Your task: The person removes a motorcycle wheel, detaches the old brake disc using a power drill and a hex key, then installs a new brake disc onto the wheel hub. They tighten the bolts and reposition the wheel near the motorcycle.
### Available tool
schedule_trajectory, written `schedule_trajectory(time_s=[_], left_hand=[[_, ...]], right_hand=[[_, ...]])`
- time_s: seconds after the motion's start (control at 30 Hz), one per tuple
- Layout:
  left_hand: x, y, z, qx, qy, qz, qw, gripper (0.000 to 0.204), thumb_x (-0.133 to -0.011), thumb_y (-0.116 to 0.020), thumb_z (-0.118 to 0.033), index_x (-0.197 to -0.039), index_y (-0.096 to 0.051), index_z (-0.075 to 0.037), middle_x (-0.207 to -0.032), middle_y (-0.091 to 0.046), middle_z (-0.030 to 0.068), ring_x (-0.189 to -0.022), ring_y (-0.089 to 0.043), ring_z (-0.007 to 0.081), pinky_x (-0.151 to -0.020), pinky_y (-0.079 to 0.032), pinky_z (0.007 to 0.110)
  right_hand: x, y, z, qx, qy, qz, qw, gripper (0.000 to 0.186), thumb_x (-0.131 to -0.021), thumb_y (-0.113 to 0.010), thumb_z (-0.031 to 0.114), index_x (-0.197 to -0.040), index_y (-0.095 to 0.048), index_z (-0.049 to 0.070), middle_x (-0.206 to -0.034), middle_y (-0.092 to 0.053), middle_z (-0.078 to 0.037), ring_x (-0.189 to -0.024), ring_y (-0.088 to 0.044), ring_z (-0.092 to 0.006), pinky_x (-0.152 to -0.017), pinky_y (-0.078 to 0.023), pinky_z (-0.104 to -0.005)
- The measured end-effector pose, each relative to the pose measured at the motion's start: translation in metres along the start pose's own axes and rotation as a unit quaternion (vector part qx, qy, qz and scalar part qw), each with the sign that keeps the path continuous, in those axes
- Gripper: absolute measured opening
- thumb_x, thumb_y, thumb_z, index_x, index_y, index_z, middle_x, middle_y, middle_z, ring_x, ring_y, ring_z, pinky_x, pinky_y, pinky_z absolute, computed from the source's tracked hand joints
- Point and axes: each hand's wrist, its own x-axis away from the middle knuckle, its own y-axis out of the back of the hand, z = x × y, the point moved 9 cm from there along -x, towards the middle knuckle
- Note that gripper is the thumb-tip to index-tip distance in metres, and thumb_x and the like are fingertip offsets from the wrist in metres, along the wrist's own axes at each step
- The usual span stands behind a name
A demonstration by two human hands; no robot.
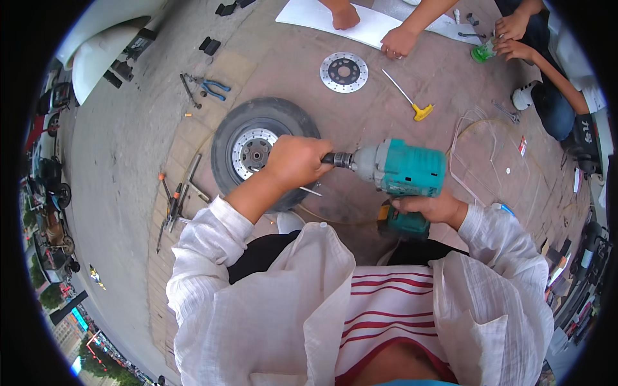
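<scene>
A teal cordless impact wrench (pixel 412 166) is held level, its nose pointing left. My right hand (pixel 432 209) is closed round its handle, just above the battery. At the nose, my left hand (pixel 297 161) is closed round the end of a black socket (pixel 338 159); what lies inside the fist is hidden. A thin silver rod tip (pixel 311 191) shows below that fist, and whether I hold it cannot be made out. Under my left forearm a wheel with a black tyre (pixel 233 114) lies flat, a drilled silver brake disc (pixel 252 143) at its hub.
Another brake disc (pixel 344 72) and a yellow-handled T-wrench (pixel 421 112) lie beyond the wheel. Blue-handled pliers (pixel 216 88) and several hand tools (pixel 174 202) are to the left. Other people's hands (pixel 399 42) rest at a white sheet (pixel 302 17); someone at right holds a green container (pixel 481 53).
</scene>
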Motion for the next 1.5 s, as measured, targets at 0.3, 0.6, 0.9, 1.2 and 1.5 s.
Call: schedule_trajectory(time_s=[0.3, 0.6, 0.9, 1.2, 1.5], left_hand=[[0.069, 0.056, 0.181, 0.166, 0.355, -0.21, 0.896, 0.041, -0.087, -0.06, -0.025, -0.115, -0.062, 0.005, -0.1, -0.069, 0.0233, -0.092, -0.068, 0.0299, -0.08, -0.051, 0.039], [0.027, -0.041, 0.047, 0.363, 0.17, 0.154, 0.903, 0.038, -0.091, -0.054, -0.016, -0.125, -0.052, 0.001, -0.079, -0.054, 0.002, -0.068, -0.05, 0.0085, -0.059, -0.042, 0.026], [0.105, -0.032, 0.198, 0.674, 0.267, -0.134, 0.676, 0.054, -0.097, -0.051, -0.042, -0.131, -0.05, -0.001, -0.118, -0.063, 0.0133, -0.105, -0.062, 0.0247, -0.093, -0.048, 0.04], [0.247, -0.196, 0.296, 0.63, 0.531, -0.292, 0.485, 0.084, -0.084, -0.066, -0.054, -0.143, -0.037, -0.001, -0.147, -0.041, 0.0136, -0.132, -0.041, 0.0295, -0.111, -0.029, 0.044], [0.127, 0.038, 0.226, 0.536, 0.405, -0.389, 0.63, 0.077, -0.079, -0.074, -0.035, -0.133, -0.043, 0.011, -0.125, -0.056, 0.024, -0.105, -0.061, 0.0298, -0.091, -0.05, 0.037]], right_hand=[[0.016, 0.135, -0.048, 0.101, 0.003, -0.223, 0.969, 0.024, -0.086, -0.064, 0.017, -0.106, -0.065, 0.005, -0.096, -0.068, -0.012, -0.084, -0.067, -0.0281, -0.077, -0.052, -0.0361], [-0.043, 0.097, -0.109, 0.559, -0.044, -0.188, 0.807, 0.068, -0.071, -0.078, 0.026, -0.126, -0.048, -0.001, -0.131, -0.048, -0.027, -0.124, -0.045, -0.0406, -0.102, -0.039, -0.0443], [-0.098, -0.056, 0.04, 0.264, 0.132, -0.106, 0.949, 0.04, -0.088, -0.063, 0.028, -0.113, -0.046, 0.002, -0.095, -0.06, -0.027, -0.09, -0.06, -0.0432, -0.076, -0.047, -0.0497], [-0.07, -0.032, -0.08, 0.175, 0.063, -0.064, 0.98, 0.019, -0.093, -0.056, 0.016, -0.105, -0.053, 0.002, -0.082, -0.056, -0.021, -0.075, -0.058, -0.0358, -0.069, -0.046, -0.043], [-0.062, 0.023, -0.081, 0.083, 0.028, -0.173, 0.981, 0.019, -0.094, -0.054, 0.02, -0.098, -0.055, 0.001, -0.076, -0.053, -0.018, -0.066, -0.052, -0.0293, -0.062, -0.043, -0.0386]])
